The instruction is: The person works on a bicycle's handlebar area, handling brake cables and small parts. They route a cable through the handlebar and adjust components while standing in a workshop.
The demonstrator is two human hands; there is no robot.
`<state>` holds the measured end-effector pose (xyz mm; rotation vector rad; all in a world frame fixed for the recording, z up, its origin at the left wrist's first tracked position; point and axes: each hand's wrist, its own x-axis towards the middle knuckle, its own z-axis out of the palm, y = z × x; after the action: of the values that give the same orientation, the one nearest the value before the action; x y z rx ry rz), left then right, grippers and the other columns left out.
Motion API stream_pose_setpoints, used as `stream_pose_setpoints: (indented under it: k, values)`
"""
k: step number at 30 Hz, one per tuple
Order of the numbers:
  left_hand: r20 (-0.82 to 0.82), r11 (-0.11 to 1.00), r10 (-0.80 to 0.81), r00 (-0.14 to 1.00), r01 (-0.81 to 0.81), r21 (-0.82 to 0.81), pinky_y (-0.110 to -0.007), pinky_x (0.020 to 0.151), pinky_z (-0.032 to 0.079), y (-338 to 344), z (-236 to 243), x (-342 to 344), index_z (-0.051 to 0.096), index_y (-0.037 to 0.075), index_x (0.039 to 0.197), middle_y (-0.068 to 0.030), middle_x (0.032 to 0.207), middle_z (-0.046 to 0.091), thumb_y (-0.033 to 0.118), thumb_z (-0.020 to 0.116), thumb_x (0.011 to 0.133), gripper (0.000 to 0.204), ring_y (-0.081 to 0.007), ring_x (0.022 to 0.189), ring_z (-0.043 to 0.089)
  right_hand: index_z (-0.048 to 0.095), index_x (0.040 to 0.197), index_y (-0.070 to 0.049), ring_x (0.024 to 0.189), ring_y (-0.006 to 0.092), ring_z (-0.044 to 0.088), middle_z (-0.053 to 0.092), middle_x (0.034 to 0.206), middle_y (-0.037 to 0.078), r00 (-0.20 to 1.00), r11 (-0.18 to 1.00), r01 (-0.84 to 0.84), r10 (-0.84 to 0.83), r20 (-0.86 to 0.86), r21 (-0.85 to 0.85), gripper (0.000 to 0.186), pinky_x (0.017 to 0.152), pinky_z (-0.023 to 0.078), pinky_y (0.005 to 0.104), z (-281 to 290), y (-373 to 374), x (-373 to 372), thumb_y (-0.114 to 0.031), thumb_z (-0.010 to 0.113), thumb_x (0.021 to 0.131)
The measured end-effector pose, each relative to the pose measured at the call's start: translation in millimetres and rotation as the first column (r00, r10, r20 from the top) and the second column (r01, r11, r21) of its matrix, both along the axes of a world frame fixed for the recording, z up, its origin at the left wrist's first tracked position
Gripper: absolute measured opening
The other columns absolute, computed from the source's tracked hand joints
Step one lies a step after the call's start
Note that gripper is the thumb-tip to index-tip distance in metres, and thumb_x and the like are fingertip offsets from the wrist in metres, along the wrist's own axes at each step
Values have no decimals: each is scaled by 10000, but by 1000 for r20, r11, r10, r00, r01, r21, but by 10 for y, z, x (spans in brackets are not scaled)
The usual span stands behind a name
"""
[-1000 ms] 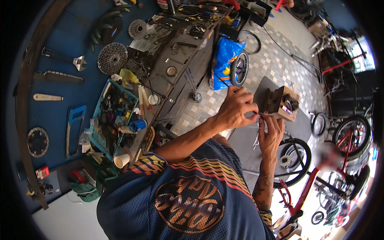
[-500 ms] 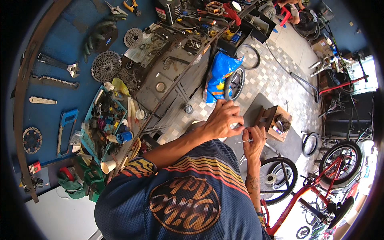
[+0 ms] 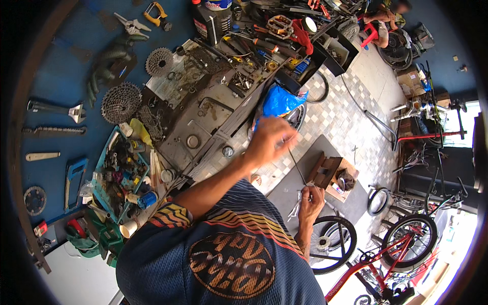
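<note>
A thin dark cable-like strand [image 3: 297,165] runs slantwise between my two hands. My left hand [image 3: 272,141] is smeared by motion, its fingers curled together at the strand's upper end. Lower and to the right, my right hand [image 3: 311,201] is closed, thumb and fingers pinching the lower end. Thin silvery metal pieces [image 3: 295,206] show just left of the right hand; whether the hand touches them I cannot tell. Beyond the hands, an opened cardboard box [image 3: 325,172] rests on a dark grey surface [image 3: 284,185].
A cluttered workbench [image 3: 213,114] stretches along the left, with sprocket cassettes [image 3: 121,102] and a turquoise tray [image 3: 113,195] of small parts. A blue bag [image 3: 282,101] leans by a wheel. A red bicycle [image 3: 356,267] stands lower right. Another person [image 3: 381,23] is at the far top.
My left hand has moved up and left, away from the right hand, and the dark strand now spans between them. The right hand has shifted down and slightly left. The view has turned a little.
</note>
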<state>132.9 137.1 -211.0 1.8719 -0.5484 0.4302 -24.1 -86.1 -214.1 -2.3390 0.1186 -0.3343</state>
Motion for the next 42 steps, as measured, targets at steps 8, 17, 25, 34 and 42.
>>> stream_pose_setpoints:
  k: [8,17,25,34,42]
  values:
    - [223,635,242,944,-328,699,-499,891,498,407,-743,3045,728,66,1060,-128,1126,705,209,730,894,219,-327,1086,646,637,794,10,716,279,476,537,689,110,973,974,220,-224,-64,-61,177,684,402,413,72,-190,328,-104,672,924]
    - [75,278,178,981,-123,953,-545,974,469,639,-813,4023,747,60,1042,-133,1077,756,187,688,937,175,-320,1070,695,637,770,22,704,261,462,531,689,114,745,754,656,-654,-131,-36,225,636,379,424,41,-119,-296,-119,651,944]
    - [-84,271,-67,994,99,957,-536,974,463,891,-680,4316,618,46,1216,-126,1123,718,115,719,887,350,-344,1086,686,652,788,23,691,249,483,556,694,115,718,725,688,-685,-125,-20,236,621,381,409,-144,-119,-445,-126,630,971]
    - [365,560,-110,925,-245,791,-483,861,509,1388,251,3626,696,109,1107,-103,1055,693,67,774,817,303,-341,1005,665,649,803,30,655,256,470,546,719,126,813,814,581,-579,-63,19,254,622,378,415,-219,-441,-297,-148,638,985]
    - [-292,840,-280,914,87,-535,-485,974,622,1563,665,1778,555,10,1422,-215,1393,621,191,557,1059,405,-393,1259,654,667,867,48,678,231,524,566,750,123,923,917,382,-375,-82,112,347,643,421,401,-380,-1017,155,-251,614,1035]
